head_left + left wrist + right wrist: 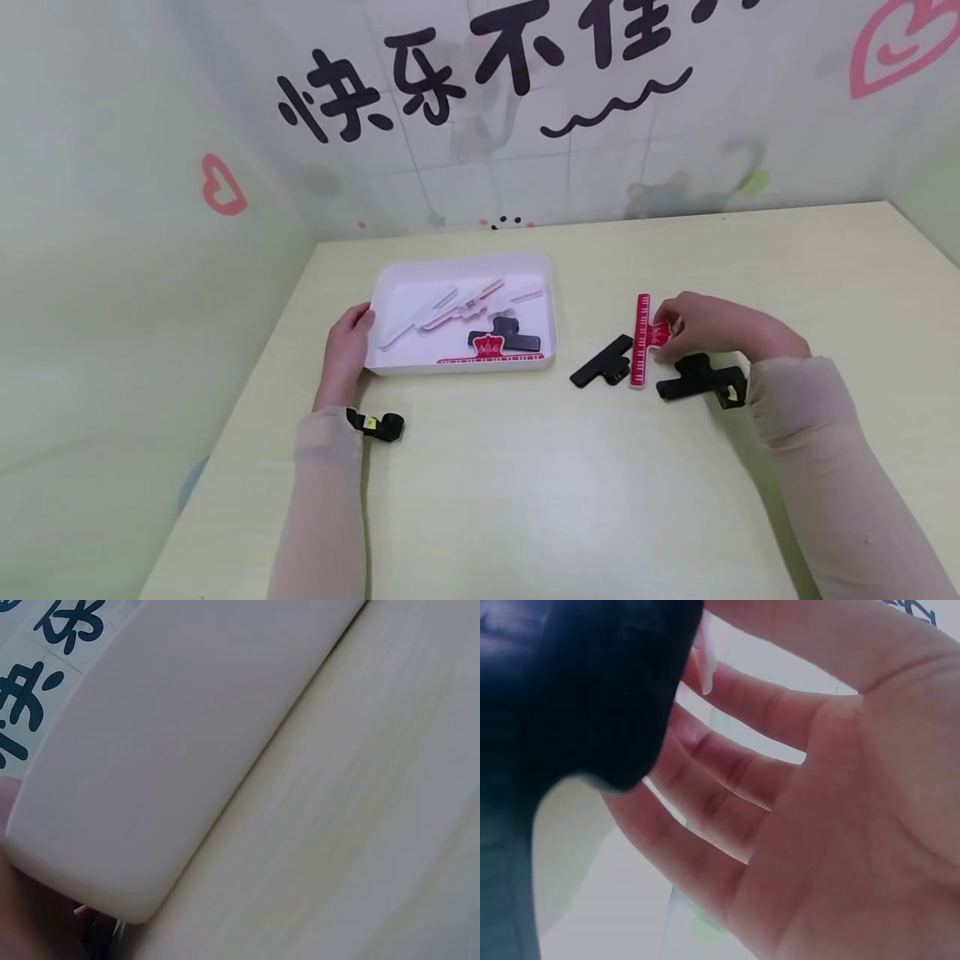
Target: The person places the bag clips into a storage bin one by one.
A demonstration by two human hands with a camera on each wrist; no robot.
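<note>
1. The right hand (712, 323) pinches the crown-shaped handle of a red bag clip (640, 342) between thumb and fingers; the grip is narrow, closed on that handle.
2. This red clip is on the table (480, 483), to the right of the tray, its long white-marked bar pointing away from the person and its handle turned toward the hand.
3. Just left of the red bar lies a black bag clip (600, 358), set at a slant; whether the two touch cannot be told.
4. Below the right hand is a second black clip (684, 379), its near end close to the small wrist camera (732, 387). In the right wrist view a dark shape stands before the curled fingers, too close to name surely.
5. The left hand (347, 346) grips the left end of a white rectangular tray (459, 265), thumb at the rim; the left wrist view shows the tray's long outer wall and its base down at the tabletop.
6. Inside the tray, a red clip (491, 348) lies along the front wall, with a black clip (517, 337) directly behind it.
7. Farther back and left in the tray are pale, partly see-through clips (465, 308), some overlapping.
8. Beyond the table hangs a pale backdrop (480, 183) printed with bold black Chinese characters, a wavy line and pink hearts.
</note>
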